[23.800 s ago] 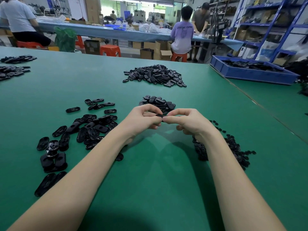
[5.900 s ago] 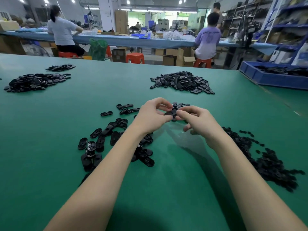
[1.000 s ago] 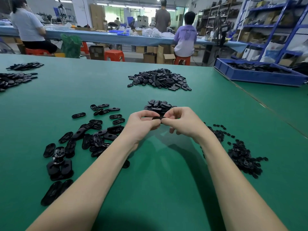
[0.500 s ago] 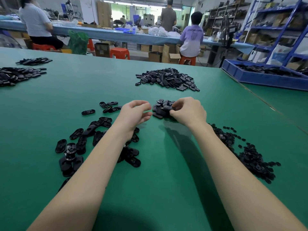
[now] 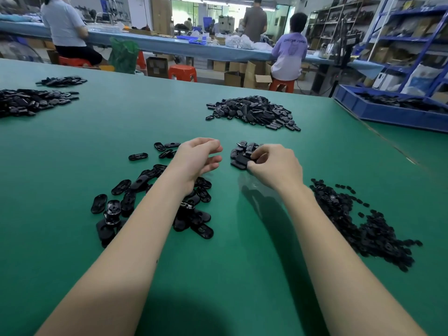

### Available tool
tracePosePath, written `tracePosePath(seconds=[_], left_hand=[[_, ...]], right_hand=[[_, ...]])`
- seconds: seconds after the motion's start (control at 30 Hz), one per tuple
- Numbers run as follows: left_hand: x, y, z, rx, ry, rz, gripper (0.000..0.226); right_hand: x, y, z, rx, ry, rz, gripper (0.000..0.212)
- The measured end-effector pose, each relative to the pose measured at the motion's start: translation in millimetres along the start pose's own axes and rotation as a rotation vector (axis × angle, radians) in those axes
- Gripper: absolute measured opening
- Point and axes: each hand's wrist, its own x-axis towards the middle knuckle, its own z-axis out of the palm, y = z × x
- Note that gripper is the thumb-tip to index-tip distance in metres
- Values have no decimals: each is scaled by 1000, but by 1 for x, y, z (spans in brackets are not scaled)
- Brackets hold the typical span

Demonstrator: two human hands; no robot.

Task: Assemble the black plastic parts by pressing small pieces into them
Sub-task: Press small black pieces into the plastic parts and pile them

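On the green table (image 5: 72, 146), right hand (image 5: 276, 169) fingers curl onto the small pile (image 5: 243, 154); left hand (image 5: 196, 161) hovers loosely curled, empty.

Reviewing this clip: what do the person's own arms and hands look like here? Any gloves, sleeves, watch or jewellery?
Both forearms are bare from the bottom edge of the frame up to the wrists, with no sleeve in view. The left hand and right hand wear no gloves. No watch, bracelet or ring shows on the visible sides. A tiny dark spot marks the left forearm.

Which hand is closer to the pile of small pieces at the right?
Right. The right hand is up-left of the small-piece pile, at the small stack; the left hand hovers farther left.
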Motion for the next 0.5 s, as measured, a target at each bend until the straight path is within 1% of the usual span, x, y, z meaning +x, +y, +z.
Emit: tracePosePath(seconds=[0.07, 0.13, 0.27, 0.37, 0.43, 0.5], left_hand=[[-2, 5, -5, 32, 12, 3, 7], [-4, 11, -11, 100, 16, 2, 5], [-5, 19, -25, 317, 58, 30, 9], [-4, 19, -34, 547, 109, 86, 11], [-5, 19, -41, 752, 120, 118, 10], [-5, 20, -45, 975, 119, 109, 10]], right_hand=[[-14, 0, 5, 47, -54, -23, 10], [-24, 0, 11, 82, -96, -33, 7], [-37, -5, 22, 115, -160, -69, 6], [-43, -11, 28, 117, -184, -97, 7], [-46, -13, 29, 113, -190, -111, 7], [-47, -14, 29, 110, -195, -118, 7]])
